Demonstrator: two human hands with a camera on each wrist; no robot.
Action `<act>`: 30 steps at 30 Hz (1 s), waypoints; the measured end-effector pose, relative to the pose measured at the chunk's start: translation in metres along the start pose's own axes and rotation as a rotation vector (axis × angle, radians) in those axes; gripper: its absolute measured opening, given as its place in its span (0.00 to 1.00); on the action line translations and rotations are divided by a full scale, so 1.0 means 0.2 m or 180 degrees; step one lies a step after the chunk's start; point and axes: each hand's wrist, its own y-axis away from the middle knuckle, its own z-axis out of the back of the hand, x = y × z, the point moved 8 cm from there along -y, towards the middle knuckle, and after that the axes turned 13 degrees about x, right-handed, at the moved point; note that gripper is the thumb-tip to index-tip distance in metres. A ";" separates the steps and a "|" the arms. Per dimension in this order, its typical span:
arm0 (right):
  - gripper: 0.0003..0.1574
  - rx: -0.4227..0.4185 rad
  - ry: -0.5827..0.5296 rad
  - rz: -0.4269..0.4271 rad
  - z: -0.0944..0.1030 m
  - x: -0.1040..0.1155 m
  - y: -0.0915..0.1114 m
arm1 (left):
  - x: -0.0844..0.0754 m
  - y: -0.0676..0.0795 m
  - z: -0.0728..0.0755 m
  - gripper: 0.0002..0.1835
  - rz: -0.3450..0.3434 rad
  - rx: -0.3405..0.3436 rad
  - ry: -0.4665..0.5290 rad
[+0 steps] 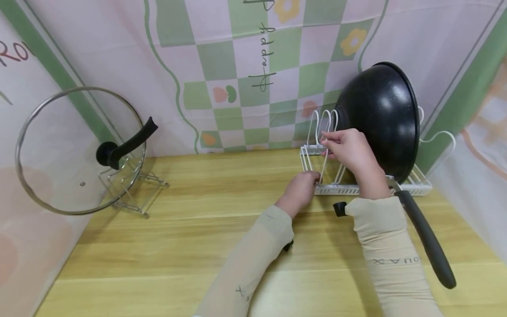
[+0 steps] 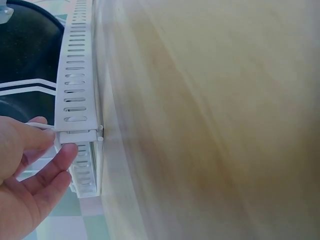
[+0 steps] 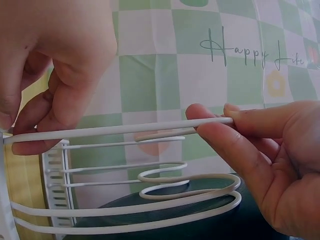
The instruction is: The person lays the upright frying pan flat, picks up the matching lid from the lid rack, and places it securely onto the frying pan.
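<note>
A white wire pot rack (image 1: 342, 190) with slotted rails stands at the back right of the table. My right hand (image 1: 350, 152) pinches the upper part of one white wire divider (image 3: 120, 131) between thumb and fingers. Down at the front rail, my left hand (image 1: 299, 191) pinches the foot of that same divider, as the left wrist view shows beside the slotted rail (image 2: 75, 75). Just right of the hands a black wok (image 1: 382, 119) stands on its side in the rack, its dark handle (image 1: 425, 240) reaching out toward the front.
At the left, a glass lid (image 1: 59, 176) with a black handle leans upright in a small metal wire stand (image 1: 136, 207). A checked cloth (image 1: 253, 75) hangs behind the wooden table (image 1: 178, 251). More looped dividers (image 3: 200, 197) stand near the wok.
</note>
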 end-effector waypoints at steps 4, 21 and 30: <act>0.26 -0.0008 -0.0020 -0.0001 -0.01 0.00 0.00 | 0.01 0.00 0.00 0.09 0.0026 0.0003 0.0042; 0.25 -0.0068 0.0082 -0.0055 -0.02 0.02 -0.02 | 0.04 0.01 0.03 0.09 0.0076 0.0044 0.0136; 0.24 -0.0107 0.0118 -0.0086 -0.03 0.04 -0.01 | 0.04 0.02 0.04 0.09 0.0058 0.0068 0.0096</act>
